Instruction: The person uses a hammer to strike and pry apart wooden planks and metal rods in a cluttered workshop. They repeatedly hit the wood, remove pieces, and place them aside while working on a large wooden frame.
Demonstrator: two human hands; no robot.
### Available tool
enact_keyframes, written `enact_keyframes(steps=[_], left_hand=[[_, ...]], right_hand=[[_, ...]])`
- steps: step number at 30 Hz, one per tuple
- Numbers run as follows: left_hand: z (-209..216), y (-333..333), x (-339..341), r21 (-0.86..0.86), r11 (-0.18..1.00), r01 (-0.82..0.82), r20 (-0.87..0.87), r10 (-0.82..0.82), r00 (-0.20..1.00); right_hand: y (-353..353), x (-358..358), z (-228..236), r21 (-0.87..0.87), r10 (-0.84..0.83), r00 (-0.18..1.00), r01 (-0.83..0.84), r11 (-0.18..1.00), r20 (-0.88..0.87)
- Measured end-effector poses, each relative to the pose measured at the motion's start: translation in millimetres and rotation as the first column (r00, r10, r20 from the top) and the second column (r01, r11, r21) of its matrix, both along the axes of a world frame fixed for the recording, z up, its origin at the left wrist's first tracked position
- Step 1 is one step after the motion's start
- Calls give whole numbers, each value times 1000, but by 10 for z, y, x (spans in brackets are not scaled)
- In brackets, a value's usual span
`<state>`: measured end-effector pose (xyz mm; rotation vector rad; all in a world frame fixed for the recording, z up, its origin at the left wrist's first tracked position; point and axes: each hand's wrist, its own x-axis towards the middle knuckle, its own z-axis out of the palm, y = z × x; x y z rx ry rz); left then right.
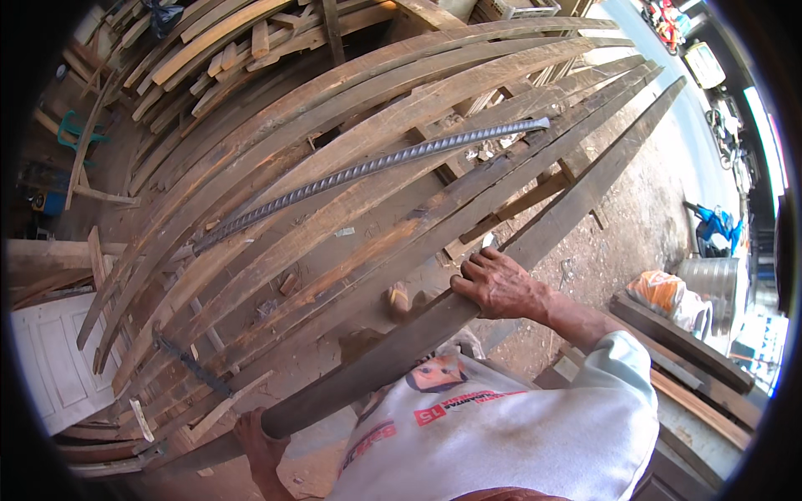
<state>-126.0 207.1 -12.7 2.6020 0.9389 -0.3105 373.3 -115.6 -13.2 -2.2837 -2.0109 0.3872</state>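
Observation:
A long, weathered wooden plank [376, 364] runs slantwise in front of my body, from the lower left to the upper right. My right hand [501, 284] is closed over its upper edge near the middle. Farther down at the left, my left hand [261, 442] wraps round the same plank; some of its fingers are hidden. Beyond it lie several more long planks [393, 104], roughly side by side with gaps between them. A ribbed steel bar [368, 170] rests slantwise across them. A dark, narrow piece [192, 363] that I cannot make out lies across the planks' left ends.
Stacked timber [225, 50] fills the far left. A white panelled door [63, 359] stands at the left edge. On the right are more boards [685, 342], a metal drum [710, 288] and an orange-and-white bag [660, 292]. Debris litters the ground.

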Motion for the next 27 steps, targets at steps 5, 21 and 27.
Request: enact_keyframes(steps=[5,21,27], left_hand=[[486,205,257,97,989,-114,68,107,992],[633,2287,1473,270,960,-70,349,-30,937],[185,3187,1611,181,973,-140,247,92,965]], right_hand=[[268,290,507,147,2,995,-17,989,98],[2156,1188,1051,308,-168,952,84,948,257],[3108,1495,694,146,-157,965,128,981,212]])
